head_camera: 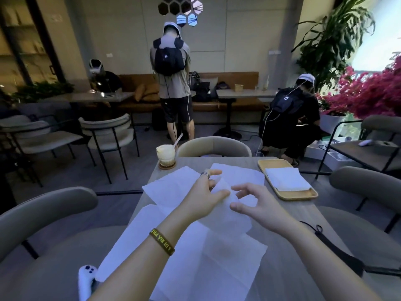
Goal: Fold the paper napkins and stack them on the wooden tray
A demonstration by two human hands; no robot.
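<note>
The left hand (pixel 206 192) pinches a raised, crumpled paper napkin (pixel 227 211) between thumb and fingers above the middle of the table (pixel 288 253). The right hand (pixel 256 205) sits just beside it with bent fingers spread wide, gripping nothing. Other unfolded napkins (pixel 173 187) lie flat around and beneath the hands, and a stack of folded napkins (pixel 286 178) rests on the wooden tray (pixel 297 195) at the table's right edge.

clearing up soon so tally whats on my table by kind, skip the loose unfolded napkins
wooden tray: 1
folded napkin stack: 1
drink glass: 1
coaster: 1
black strap: 1
total: 5
</note>
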